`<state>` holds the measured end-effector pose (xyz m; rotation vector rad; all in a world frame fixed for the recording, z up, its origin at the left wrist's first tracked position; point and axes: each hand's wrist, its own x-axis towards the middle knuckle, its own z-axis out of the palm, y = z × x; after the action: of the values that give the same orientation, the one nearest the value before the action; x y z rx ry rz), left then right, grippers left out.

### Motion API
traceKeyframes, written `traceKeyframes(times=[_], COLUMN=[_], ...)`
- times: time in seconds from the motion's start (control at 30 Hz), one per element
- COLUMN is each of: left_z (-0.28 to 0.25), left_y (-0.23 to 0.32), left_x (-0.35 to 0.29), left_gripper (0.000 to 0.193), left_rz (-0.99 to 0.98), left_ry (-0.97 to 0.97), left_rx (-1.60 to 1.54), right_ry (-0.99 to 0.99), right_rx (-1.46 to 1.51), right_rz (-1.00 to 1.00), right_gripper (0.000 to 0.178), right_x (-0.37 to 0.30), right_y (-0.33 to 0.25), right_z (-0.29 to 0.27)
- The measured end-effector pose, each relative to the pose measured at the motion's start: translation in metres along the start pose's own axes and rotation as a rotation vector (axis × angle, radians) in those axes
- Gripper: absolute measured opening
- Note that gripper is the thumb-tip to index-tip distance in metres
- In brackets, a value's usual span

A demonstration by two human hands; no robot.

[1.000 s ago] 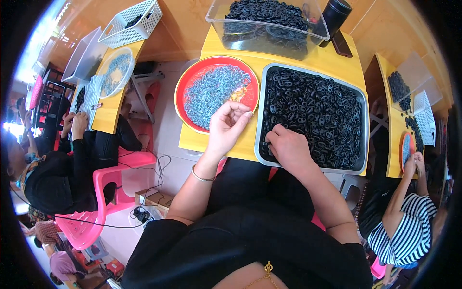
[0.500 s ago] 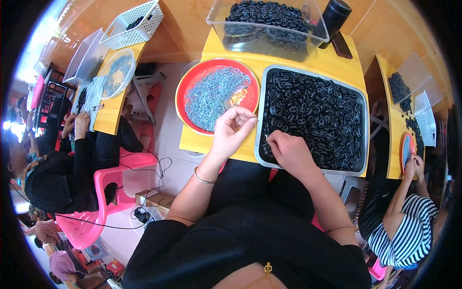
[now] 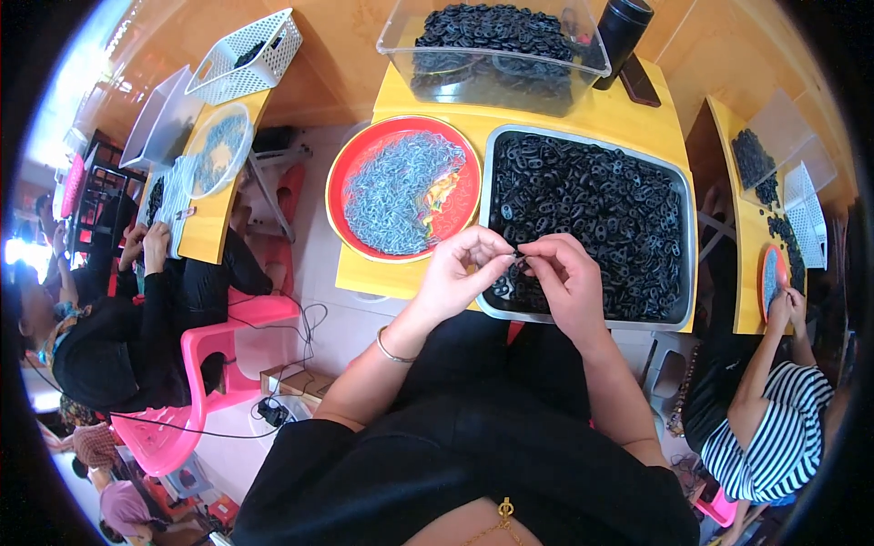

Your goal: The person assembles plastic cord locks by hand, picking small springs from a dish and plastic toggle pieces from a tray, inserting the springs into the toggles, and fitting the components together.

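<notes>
Two hands, left (image 3: 469,273) and right (image 3: 569,280), both pinched on one small black piece (image 3: 520,256) above one metal tray (image 3: 691,255). Adjacent: one red plate (image 3: 464,205), silvery pieces (image 3: 391,196) beyond counting.

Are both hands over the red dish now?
No, the left hand and right hand are close together by the tray's near-left corner, right of the red dish.

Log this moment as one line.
Left hand: fingertips meet right's, grip unclear; right hand: pinching small black piece; below: metal tray, black two-hole pieces; beside: red plate, silvery wire pieces
</notes>
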<state>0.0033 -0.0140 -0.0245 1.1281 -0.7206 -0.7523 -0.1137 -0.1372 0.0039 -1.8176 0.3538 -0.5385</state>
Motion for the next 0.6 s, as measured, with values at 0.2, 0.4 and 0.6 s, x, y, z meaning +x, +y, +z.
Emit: traceKeyframes(times=[0.2, 0.4, 0.6], left_z=[0.013, 0.024, 0.025], left_y=[-0.003, -0.005, -0.003], left_x=[-0.003, -0.004, -0.002], left_gripper=[0.011, 0.008, 0.009], left_rz=[-0.031, -0.023, -0.054], left_ry=[-0.03, 0.048, -0.013], left_rx=[-0.129, -0.182, -0.135], right_ry=[0.089, 0.105, 0.135], right_rx=[0.189, 0.388, 0.433], right_rz=[0.057, 0.082, 0.095], right_gripper=[0.023, 0.027, 0.026], right_x=[-0.004, -0.008, -0.009], right_y=[0.003, 0.006, 0.012], right_z=[0.001, 0.0, -0.009])
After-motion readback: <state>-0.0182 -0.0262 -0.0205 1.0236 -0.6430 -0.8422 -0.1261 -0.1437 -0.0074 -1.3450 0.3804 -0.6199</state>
